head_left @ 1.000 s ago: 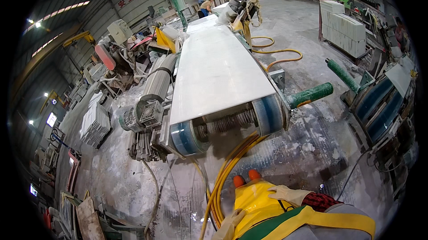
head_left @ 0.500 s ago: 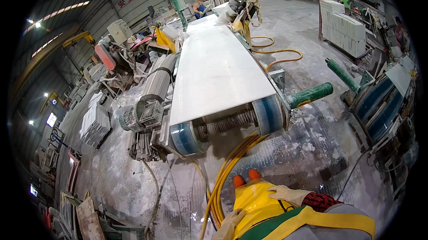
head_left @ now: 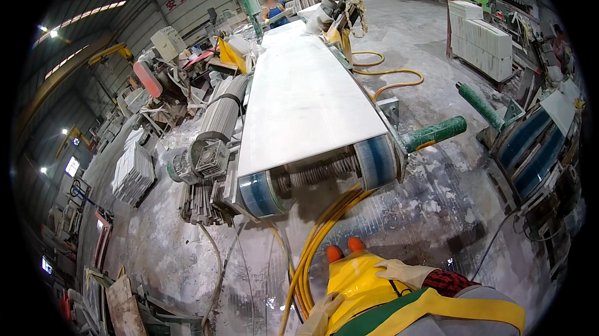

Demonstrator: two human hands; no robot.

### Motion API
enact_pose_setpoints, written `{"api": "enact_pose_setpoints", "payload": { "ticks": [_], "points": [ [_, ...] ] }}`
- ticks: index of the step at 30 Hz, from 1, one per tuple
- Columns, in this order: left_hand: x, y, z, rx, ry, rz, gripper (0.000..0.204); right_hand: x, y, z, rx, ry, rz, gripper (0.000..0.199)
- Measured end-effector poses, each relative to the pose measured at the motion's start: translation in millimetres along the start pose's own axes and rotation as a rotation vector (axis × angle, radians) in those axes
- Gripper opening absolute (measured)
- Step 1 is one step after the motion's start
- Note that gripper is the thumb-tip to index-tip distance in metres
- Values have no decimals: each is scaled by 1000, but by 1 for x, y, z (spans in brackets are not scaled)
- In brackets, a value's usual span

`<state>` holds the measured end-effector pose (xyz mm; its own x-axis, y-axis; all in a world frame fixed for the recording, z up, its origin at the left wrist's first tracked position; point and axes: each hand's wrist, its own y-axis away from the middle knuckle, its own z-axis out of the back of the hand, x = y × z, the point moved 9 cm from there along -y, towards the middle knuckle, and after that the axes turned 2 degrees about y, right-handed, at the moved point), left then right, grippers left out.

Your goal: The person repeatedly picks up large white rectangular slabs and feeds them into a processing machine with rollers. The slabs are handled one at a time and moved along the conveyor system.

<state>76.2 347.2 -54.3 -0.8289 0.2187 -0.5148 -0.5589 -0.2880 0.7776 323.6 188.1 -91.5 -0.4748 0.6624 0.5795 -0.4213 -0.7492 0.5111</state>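
Observation:
My right hand (head_left: 404, 272), in a cream glove, lies on the front of my yellow apron (head_left: 355, 280) with its fingers stretched out. My left hand (head_left: 321, 312), gloved alike, rests against the apron's left side at the lower edge, partly cut off. Neither appears to hold anything. Ahead of me, a long white stone slab (head_left: 306, 105) lies flat on a belt conveyor, apart from both hands. The conveyor's blue belts (head_left: 376, 161) curve down under the slab's near end, either side of a ribbed roller (head_left: 318, 175).
Yellow hoses (head_left: 312, 242) coil on the wet floor before my orange boots (head_left: 346, 250). Green rollers (head_left: 437, 133) jut out at right, near a second conveyor (head_left: 536, 149). Stacked slabs (head_left: 134, 174) stand left. A co-worker (head_left: 273, 11) is at the conveyor's far end.
The co-worker at the far end has shifted slightly left and turned, with a pale piece across the arms. My hands and the conveyor look unmoved.

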Motion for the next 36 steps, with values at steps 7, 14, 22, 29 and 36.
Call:
{"api": "enact_pose_setpoints", "payload": {
  "ticks": [7, 14, 22, 29, 36],
  "points": [
    [-7, 1, 1, -4, 33, -38, 73, 0, 2, 3, -10, 5, -2, 60],
    [4, -8, 0, -19, 5, -58, 70, -1, 0, 3, 13, 44, -6, 59],
    [3, -5, 0, 17, 12, -54, 67, 1, -2, 3, 26, 107, 17, 62],
    [-31, 33, 15, -147, -32, -260, 64, 13, 5, 12, 41, 189, 3, 62],
    [-45, 49, 20, -241, -123, -518, 61, 13, -4, 16, -4, 142, 149, 59]
  ]
}}
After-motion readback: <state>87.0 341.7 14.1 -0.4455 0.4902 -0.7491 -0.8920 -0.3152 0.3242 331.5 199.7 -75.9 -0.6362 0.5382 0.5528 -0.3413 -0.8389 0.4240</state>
